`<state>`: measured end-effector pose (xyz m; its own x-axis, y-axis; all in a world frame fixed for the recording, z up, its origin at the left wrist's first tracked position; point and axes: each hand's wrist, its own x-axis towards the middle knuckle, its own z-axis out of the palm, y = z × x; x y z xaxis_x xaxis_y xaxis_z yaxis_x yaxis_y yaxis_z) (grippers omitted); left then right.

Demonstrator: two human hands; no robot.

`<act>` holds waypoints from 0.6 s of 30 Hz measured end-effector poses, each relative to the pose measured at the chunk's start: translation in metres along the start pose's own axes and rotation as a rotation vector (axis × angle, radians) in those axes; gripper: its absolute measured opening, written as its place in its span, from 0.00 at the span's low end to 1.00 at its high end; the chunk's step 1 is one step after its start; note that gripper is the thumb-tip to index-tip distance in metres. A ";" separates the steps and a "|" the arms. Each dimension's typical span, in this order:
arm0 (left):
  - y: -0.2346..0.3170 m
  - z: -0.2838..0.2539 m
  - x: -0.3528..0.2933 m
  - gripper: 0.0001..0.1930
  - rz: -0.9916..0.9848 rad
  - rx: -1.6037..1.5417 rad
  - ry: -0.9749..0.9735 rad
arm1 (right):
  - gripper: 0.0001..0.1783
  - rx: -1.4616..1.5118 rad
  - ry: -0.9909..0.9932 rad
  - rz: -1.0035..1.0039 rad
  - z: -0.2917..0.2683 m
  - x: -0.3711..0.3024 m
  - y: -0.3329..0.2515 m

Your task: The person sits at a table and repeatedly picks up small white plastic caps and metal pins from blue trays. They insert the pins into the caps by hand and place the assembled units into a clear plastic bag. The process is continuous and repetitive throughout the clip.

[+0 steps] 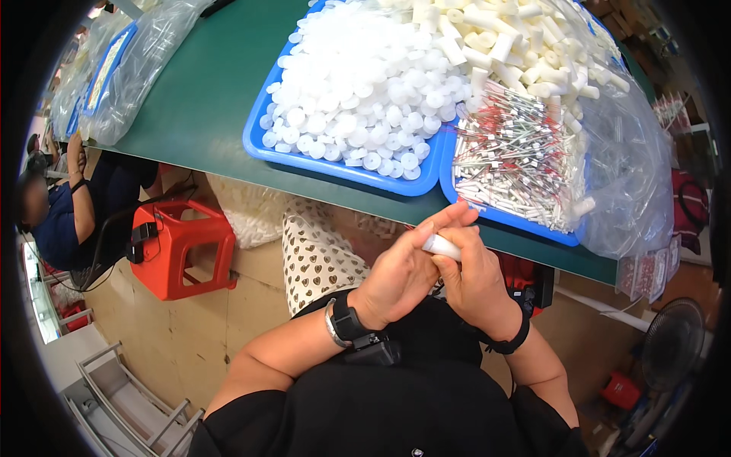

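Observation:
Just off the table's front edge, my two hands meet over a small white cylinder [442, 247] with a rounded end. My right hand [481, 288] is closed on it, thumb and fingers pressed against its side. My left hand [397, 276] cups the cylinder's other end, its fingers slanting up toward the trays; that end is hidden. A bit of red shows beside the left hand, too small to make out. Nearest to the fingers is a blue tray [582, 238] of thin white parts with red and grey wires [512, 133].
A larger blue tray [255, 146] holds white round plastic caps [365, 99]. Cream-coloured tubes [525, 42] are heaped behind, with clear plastic bagging [628, 167] at right. Left are a red stool [179, 247] and a seated person [72, 202]. A fan [674, 343] stands lower right.

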<state>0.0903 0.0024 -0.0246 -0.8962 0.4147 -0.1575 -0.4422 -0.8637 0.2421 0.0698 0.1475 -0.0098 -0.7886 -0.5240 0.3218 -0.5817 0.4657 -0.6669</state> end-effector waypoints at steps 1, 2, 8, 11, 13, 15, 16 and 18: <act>-0.007 -0.002 -0.002 0.27 0.035 0.066 -0.005 | 0.11 0.004 -0.022 0.021 0.000 -0.003 0.000; -0.012 -0.003 -0.003 0.27 0.070 0.133 -0.009 | 0.11 -0.005 -0.019 0.035 0.002 -0.005 -0.003; -0.014 -0.008 -0.010 0.27 0.126 0.130 -0.016 | 0.10 -0.006 0.068 0.132 0.021 -0.007 -0.023; -0.009 -0.011 -0.011 0.29 0.106 0.160 0.012 | 0.10 0.271 0.049 0.304 0.023 -0.006 -0.021; -0.001 -0.014 -0.014 0.30 0.048 0.093 0.046 | 0.10 0.402 -0.050 0.435 0.018 -0.007 -0.022; 0.005 -0.010 -0.013 0.30 0.056 0.180 0.058 | 0.10 0.519 -0.120 0.516 0.016 -0.008 -0.022; 0.006 -0.009 -0.014 0.30 0.064 0.222 0.066 | 0.10 0.562 -0.115 0.527 0.017 -0.008 -0.022; -0.005 -0.016 -0.014 0.30 0.144 0.342 0.056 | 0.11 0.650 -0.106 0.549 0.020 -0.009 -0.022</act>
<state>0.1053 -0.0039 -0.0389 -0.9509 0.2713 -0.1488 -0.3067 -0.7621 0.5702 0.0935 0.1276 -0.0108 -0.8832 -0.4229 -0.2029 0.1331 0.1888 -0.9730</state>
